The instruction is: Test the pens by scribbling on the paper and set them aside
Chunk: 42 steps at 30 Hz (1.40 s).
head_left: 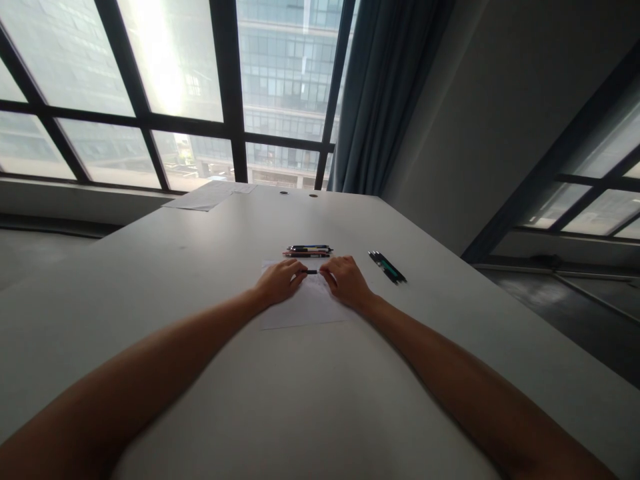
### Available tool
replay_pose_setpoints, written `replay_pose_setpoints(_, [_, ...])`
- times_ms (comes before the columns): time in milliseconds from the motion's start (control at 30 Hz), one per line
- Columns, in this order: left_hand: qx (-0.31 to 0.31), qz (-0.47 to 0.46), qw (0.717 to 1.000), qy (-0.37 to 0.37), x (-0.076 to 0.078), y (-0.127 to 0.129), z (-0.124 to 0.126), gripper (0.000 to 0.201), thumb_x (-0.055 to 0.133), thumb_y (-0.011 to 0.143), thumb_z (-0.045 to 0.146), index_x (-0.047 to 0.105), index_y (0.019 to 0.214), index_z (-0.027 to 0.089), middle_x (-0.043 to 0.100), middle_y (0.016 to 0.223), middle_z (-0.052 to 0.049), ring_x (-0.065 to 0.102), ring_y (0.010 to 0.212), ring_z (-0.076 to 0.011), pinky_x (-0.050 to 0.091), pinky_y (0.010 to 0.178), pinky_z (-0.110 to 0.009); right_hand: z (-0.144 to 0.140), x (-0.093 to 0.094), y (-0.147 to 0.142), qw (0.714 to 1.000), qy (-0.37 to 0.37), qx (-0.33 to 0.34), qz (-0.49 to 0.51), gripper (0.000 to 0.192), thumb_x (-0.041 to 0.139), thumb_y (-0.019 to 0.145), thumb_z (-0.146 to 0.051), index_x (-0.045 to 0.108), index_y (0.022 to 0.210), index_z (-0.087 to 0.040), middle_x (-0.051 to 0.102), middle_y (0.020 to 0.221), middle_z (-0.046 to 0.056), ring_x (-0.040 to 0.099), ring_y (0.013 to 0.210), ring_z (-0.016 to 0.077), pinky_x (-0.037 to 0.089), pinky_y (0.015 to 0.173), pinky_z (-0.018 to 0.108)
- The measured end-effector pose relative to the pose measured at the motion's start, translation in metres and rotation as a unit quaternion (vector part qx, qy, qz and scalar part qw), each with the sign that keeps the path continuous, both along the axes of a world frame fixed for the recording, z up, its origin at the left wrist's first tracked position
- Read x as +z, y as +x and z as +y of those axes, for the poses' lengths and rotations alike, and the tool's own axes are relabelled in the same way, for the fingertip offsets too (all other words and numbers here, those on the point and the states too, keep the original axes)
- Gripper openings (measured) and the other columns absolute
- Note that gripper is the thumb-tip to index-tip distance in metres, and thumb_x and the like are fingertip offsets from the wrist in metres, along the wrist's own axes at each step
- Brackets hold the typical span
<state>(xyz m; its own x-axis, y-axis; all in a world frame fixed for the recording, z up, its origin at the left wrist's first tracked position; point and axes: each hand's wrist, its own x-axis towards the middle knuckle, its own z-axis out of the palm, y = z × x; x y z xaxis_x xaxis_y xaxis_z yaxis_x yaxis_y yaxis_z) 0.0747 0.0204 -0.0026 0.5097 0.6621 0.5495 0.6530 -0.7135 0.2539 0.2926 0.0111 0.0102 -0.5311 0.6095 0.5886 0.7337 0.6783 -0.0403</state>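
Observation:
Between my two hands lies a short, dark pen [312, 272], held level over a white sheet of paper [305, 312]. My left hand [285, 280] pinches its left end and my right hand [345, 279] pinches its right end, so only the middle stretch shows. Faint marks appear on the paper below the fingers. Just beyond the hands, several pens [307, 251] lie side by side, dark with some blue and red parts. To the right of my right hand rests another group of dark pens [387, 267] with green on them, lying at a slant.
The white table [220, 360] stretches away toward the window. Loose papers [207, 196] lie at its far left corner. Two small round dark discs, one a disc [313, 195], sit near the far edge. A blue curtain [385, 93] hangs behind the table.

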Motion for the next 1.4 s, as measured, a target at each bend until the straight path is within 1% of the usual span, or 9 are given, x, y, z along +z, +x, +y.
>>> replay_pose_setpoints(233, [-0.006,-0.007,1.0,-0.012,0.001,0.0,-0.001,0.021,0.048,0.093,0.027,0.065,0.104,0.019,0.068,0.097,-0.007,0.064,0.084,-0.0182,0.051,0.076,-0.03,0.003,-0.007,0.002,0.997,-0.011,0.052,0.057,0.012,0.051,0.09,-0.016,0.062,0.094,-0.019,0.07,0.09,0.006,0.061,0.086,0.0209,0.039,0.084,0.037])
replay_pose_setpoints(367, [-0.006,-0.007,1.0,-0.015,0.001,0.0,-0.002,0.022,0.047,0.094,0.027,0.065,0.104,0.019,0.068,0.096,-0.007,0.064,0.083,-0.0178,0.051,0.076,-0.029,0.003,-0.006,0.004,0.995,-0.025,0.052,0.077,0.023,0.053,0.081,-0.011,0.06,0.102,-0.019,0.069,0.093,0.006,0.061,0.086,0.0214,0.039,0.086,0.038])
replay_pose_setpoints(533, [0.003,-0.001,1.0,-0.022,0.001,0.0,-0.001,0.023,0.047,0.093,0.028,0.065,0.104,0.018,0.068,0.094,-0.007,0.064,0.084,-0.0193,0.052,0.078,-0.032,0.013,-0.008,0.017,0.991,-0.005,-0.057,0.125,0.033,0.047,0.071,-0.006,0.061,0.099,-0.017,0.066,0.095,0.007,0.059,0.085,0.0213,0.038,0.086,0.037])
replay_pose_setpoints(700, [-0.013,-0.016,1.0,-0.015,-0.001,0.0,0.0,0.025,0.043,0.095,0.026,0.062,0.108,0.018,0.067,0.099,-0.008,0.065,0.088,-0.0196,0.053,0.082,-0.033,0.023,-0.012,0.026,0.983,-0.024,-0.164,0.074,0.025,0.052,0.082,-0.02,0.066,0.102,-0.015,0.064,0.102,0.011,0.057,0.096,0.026,0.038,0.086,0.038])
replay_pose_setpoints(867, [-0.046,-0.088,0.994,0.038,0.001,0.002,-0.001,0.033,0.036,0.097,0.02,0.053,0.125,0.018,0.061,0.116,-0.012,0.059,0.108,-0.0207,0.049,0.096,-0.036,0.025,-0.017,0.026,0.971,-0.043,-0.232,0.031,0.031,0.053,0.088,-0.029,0.066,0.112,-0.014,0.065,0.103,0.013,0.058,0.093,0.0272,0.037,0.084,0.039])
replay_pose_setpoints(1000, [-0.038,-0.142,0.988,0.048,0.002,0.003,-0.001,0.036,0.033,0.1,0.023,0.049,0.131,0.016,0.061,0.111,-0.013,0.06,0.101,-0.019,0.05,0.092,-0.033,0.024,-0.017,0.027,0.974,-0.052,-0.222,0.01,0.019,0.053,0.087,-0.022,0.07,0.094,-0.016,0.068,0.094,0.011,0.058,0.091,0.0249,0.036,0.08,0.036])
replay_pose_setpoints(1100, [-0.043,-0.152,0.986,0.053,0.001,0.002,0.0,0.037,0.034,0.1,0.027,0.049,0.132,0.015,0.063,0.11,-0.013,0.062,0.099,-0.0185,0.051,0.09,-0.032,0.022,-0.015,0.026,0.974,-0.073,-0.213,0.005,0.018,0.052,0.087,-0.019,0.069,0.084,-0.017,0.069,0.091,0.01,0.059,0.09,0.023,0.035,0.079,0.035])
replay_pose_setpoints(1267, [-0.045,-0.116,0.991,0.05,0.0,0.0,0.0,0.039,0.033,0.1,0.027,0.05,0.133,0.015,0.065,0.112,-0.014,0.063,0.104,-0.0195,0.051,0.094,-0.034,0.021,-0.011,0.024,0.978,-0.075,-0.192,0.033,0.016,0.052,0.086,-0.017,0.068,0.082,-0.016,0.07,0.09,0.008,0.061,0.087,0.0218,0.035,0.08,0.034])
replay_pose_setpoints(1400, [0.01,-0.065,0.997,0.04,-0.001,-0.001,-0.001,0.037,0.036,0.099,0.028,0.052,0.131,0.018,0.064,0.121,-0.012,0.062,0.111,-0.0218,0.052,0.093,-0.035,0.019,-0.007,0.022,0.986,-0.031,-0.127,0.101,0.016,0.051,0.085,-0.016,0.067,0.084,-0.017,0.069,0.084,0.006,0.061,0.081,0.0202,0.037,0.081,0.034])
